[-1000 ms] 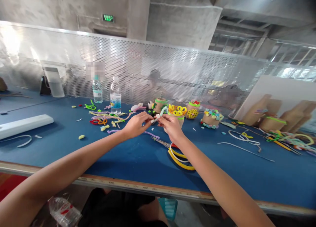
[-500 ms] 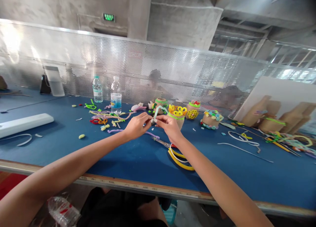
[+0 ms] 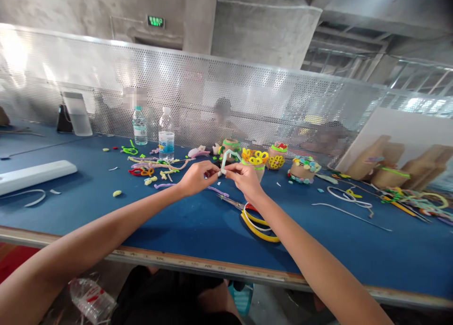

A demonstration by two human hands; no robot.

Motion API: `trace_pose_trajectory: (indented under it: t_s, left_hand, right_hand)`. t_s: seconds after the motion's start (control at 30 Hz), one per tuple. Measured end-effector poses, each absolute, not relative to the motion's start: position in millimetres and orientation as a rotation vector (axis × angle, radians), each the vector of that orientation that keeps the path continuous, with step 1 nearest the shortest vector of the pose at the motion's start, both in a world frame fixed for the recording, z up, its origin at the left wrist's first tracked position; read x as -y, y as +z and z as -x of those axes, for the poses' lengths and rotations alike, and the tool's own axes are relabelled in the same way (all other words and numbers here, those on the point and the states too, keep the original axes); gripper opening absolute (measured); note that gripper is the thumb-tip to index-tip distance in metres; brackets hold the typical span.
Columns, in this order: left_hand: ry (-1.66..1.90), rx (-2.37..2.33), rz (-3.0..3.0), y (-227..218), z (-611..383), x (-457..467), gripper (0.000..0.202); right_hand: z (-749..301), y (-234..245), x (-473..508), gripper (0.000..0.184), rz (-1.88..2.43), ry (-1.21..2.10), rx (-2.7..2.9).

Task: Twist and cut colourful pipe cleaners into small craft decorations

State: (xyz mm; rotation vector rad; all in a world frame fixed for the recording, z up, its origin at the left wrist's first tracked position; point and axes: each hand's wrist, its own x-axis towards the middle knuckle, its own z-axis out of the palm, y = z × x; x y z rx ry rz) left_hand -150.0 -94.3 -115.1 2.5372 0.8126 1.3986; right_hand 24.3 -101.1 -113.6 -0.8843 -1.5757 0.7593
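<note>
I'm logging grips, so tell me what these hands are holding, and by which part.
The left hand and right hand together pinch a bent, pale mint-green fuzzy stem at its lower end.

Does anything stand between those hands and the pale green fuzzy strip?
Nothing visible does. The fingertips of the left hand and right hand meet at the lower end of the pale green strip. The scissors lie apart, on the near side of the hands.
</note>
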Motion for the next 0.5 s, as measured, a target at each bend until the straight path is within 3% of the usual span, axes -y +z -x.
trace_pose_trajectory:
  t_s: [0.13, 0.3, 0.5]
  left_hand:
    - [1.364, -0.879, -2.586, -116.9, 151.3, 92.7, 0.011]
    - [1.310, -0.980, -2.669, -119.2, 149.9, 92.0, 0.009]
    - [1.315, -1.022, -2.574, -119.9, 150.2, 88.0, 0.009]
  right_hand:
    - [-23.3, -112.8, 101.5, 0.015, 0.909, 0.711, 1.652]
    - [-18.1, -111.7, 108.2, 0.008, 0.952, 0.400, 1.790]
    - [-15.5, -115.8, 108.6, 0.010, 1.040, 0.418, 1.795]
